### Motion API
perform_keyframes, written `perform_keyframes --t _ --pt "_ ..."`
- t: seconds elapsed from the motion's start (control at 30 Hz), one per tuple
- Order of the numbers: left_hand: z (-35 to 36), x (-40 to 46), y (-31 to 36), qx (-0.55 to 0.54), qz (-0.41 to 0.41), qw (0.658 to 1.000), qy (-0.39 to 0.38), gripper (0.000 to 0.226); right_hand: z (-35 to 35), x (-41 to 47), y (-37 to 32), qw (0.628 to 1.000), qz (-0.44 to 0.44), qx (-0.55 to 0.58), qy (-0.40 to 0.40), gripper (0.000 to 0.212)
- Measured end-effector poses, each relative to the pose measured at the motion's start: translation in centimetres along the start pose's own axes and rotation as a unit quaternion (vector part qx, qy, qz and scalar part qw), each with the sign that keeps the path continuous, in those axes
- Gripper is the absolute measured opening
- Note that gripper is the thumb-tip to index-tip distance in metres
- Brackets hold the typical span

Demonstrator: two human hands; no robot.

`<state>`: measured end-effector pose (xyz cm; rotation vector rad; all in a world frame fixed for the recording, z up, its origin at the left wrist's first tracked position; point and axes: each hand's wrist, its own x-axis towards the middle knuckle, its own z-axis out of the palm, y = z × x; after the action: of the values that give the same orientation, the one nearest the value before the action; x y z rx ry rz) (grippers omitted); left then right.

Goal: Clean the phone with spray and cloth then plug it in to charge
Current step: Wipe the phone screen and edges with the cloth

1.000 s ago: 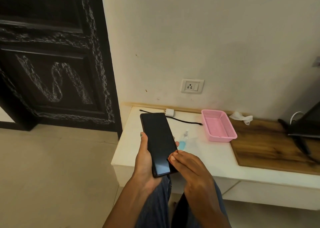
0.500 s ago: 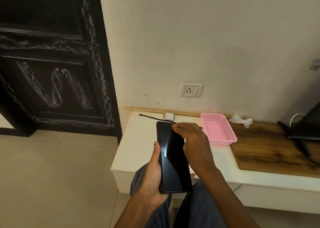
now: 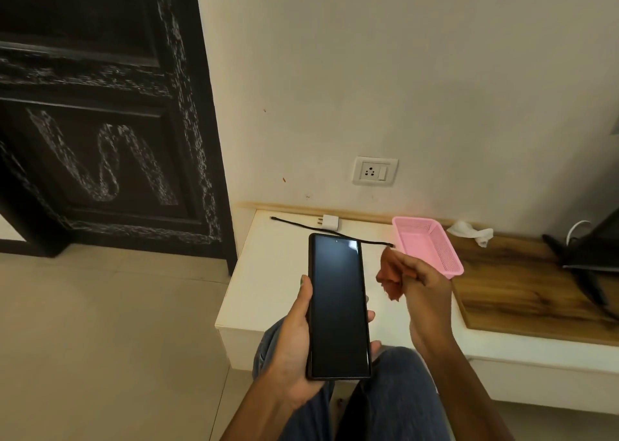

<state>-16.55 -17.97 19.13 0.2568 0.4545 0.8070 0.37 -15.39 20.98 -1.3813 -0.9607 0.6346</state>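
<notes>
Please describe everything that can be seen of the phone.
The phone is a tall, slim black slab with a glossy, glass-like front and curved long edges. Its screen is dark and reflects some light near the top, where a small camera dot sits. It is held face up above the lap, clear of the white shelf. The left hand holds it from below, thumb on the left edge, fingertips on the right edge. Nothing is plugged into it.

Right hand [image 3: 422,285]: off phone [image 3: 338,306] screen, withdrawn toward 3 o'clock, now pinching reddish cloth [image 3: 390,278]. Phone: screen fully uncovered.
</notes>
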Motion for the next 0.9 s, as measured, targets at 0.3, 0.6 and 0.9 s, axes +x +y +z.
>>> perform_keyframes --t 0.3,0.6,0.9 --pt "-0.1 0.3 0.2 -0.003 -0.002 1.000 -0.018 0.063 -2.3 -2.9 3.6 0.992 0.125 -0.035 -0.002 0.021" --pt "0.2 0.8 0.3 -0.025 -0.020 0.999 -0.006 0.065 -2.3 -2.8 4.0 0.988 0.152 -0.032 0.005 0.019" --pt "-0.4 2.1 0.5 0.012 -0.027 0.998 -0.048 0.065 -2.3 -2.0 5.7 0.973 0.230 0.022 0.026 0.015"
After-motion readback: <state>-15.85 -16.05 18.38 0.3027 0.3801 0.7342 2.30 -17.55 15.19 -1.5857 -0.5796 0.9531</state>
